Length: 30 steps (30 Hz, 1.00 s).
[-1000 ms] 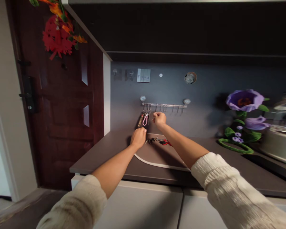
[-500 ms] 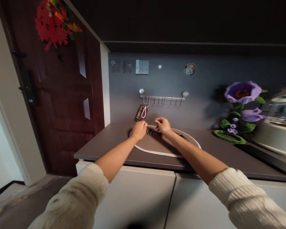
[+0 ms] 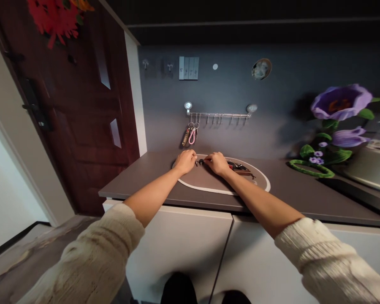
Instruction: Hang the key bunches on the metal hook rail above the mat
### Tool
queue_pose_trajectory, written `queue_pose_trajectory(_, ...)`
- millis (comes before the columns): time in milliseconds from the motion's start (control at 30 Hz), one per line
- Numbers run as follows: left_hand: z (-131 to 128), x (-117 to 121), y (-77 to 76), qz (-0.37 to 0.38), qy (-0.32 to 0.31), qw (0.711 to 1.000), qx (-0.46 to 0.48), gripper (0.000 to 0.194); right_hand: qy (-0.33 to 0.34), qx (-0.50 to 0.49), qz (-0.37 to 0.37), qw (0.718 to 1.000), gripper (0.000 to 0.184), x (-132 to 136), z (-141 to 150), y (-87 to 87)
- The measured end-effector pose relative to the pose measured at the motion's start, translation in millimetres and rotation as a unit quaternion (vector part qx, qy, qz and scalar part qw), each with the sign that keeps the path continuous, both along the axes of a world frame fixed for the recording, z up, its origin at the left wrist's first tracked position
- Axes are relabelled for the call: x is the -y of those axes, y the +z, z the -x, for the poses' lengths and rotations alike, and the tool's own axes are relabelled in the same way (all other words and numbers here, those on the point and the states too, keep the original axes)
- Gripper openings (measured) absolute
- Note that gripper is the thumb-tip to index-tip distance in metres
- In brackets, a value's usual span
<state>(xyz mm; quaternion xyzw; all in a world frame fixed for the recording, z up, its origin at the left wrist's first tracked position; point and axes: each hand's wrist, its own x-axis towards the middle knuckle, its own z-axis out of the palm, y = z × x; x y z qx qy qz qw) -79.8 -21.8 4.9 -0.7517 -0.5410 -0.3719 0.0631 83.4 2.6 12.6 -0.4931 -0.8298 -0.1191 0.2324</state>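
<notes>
My left hand (image 3: 186,161) is closed over the left part of an oval mat, its fingers curled at a small bunch of keys (image 3: 199,162). From the right, my right hand (image 3: 218,163) pinches at the same bunch, with its fingertips bent down low over the mat (image 3: 205,182). The keys show dark and metallic in the narrow gap between both hands; the ring itself is too small to make out. Just right of my right wrist lies a dark, elongated item with red and brown parts (image 3: 240,168), partly covered by my forearm.
A hook rail (image 3: 220,115) on the wall carries hanging keys with a pink strap (image 3: 192,136). Purple craft flowers (image 3: 342,103) and a pale round appliance (image 3: 370,162) stand at right. The counter's front edge (image 3: 164,199) runs above white cabinet doors. A dark red door (image 3: 72,126) is at left.
My right hand has come down from a slightly raised pinch to the keys beside my left hand. The view has tilted downward, showing more of the dark item on the mat.
</notes>
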Motion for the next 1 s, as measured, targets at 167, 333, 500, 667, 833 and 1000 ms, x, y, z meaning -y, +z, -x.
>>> queue_pose_trajectory(167, 0.6, -4.6, -1.6, 0.004, -0.008, 1.000, -0.009, 0.015, -0.025, 0.028, 0.006, 0.999, 0.026, 5.5, 4.7, 0.5)
queue_pose_trajectory(333, 0.5, -6.0, -1.9, 0.005, -0.011, 1.000, -0.022, 0.015, -0.038, 0.023, 0.017, 0.999, 0.028, 8.4, 8.0, 2.0)
queue_pose_trajectory(500, -0.4, -4.5, -1.7, 0.002, -0.021, 0.999, -0.029, 0.014, -0.048, 0.015, 0.029, 0.998, 0.028, 8.4, 8.9, 2.1)
queue_pose_trajectory(667, 0.8, -6.5, -2.9, -0.001, -0.019, 0.999, -0.027, 0.015, -0.046, 0.007, 0.022, 0.999, 0.028, 7.2, 8.4, 2.9)
queue_pose_trajectory(833, 1.2, -9.3, -3.6, -0.004, -0.019, 0.999, -0.026, 0.016, -0.023, -0.030, 0.005, 0.999, 0.025, 1.6, 7.3, 2.8)
queue_pose_trajectory(1000, -0.2, -7.9, -1.6, -0.007, -0.020, 1.000, -0.022, 0.018, 0.030, -0.090, 0.000, 0.996, 0.020, -2.8, 7.7, 2.9)
